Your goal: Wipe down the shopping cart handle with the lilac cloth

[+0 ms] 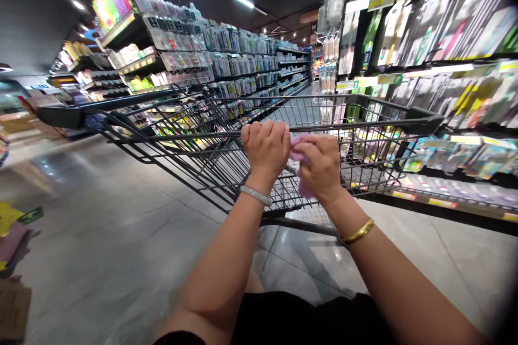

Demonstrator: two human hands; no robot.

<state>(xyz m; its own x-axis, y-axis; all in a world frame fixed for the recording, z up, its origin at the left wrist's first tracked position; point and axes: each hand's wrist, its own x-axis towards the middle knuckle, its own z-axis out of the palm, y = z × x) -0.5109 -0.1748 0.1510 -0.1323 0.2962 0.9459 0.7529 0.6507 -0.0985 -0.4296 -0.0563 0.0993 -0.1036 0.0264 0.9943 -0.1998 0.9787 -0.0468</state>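
Gripping cart [202,135], left hand [265,148] flanks right hand [322,164] pinching lilac cloth [306,186].

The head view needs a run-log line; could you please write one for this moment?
left hand: closed on shopping cart rim | right hand: holding purple cloth beside left hand | surroundings: stocked shelves, grey floor

A shopping cart [218,134] is standing on the floor [121,259] directly before the person [301,321]. The left hand [266,145] is resting on its near side; the right hand [320,166] is sitting just right of that, a cloth [306,187] lying in its grasp. Stocked shelving [243,64] is extending beyond the cart, leftward; racks [429,38] are standing along the right.
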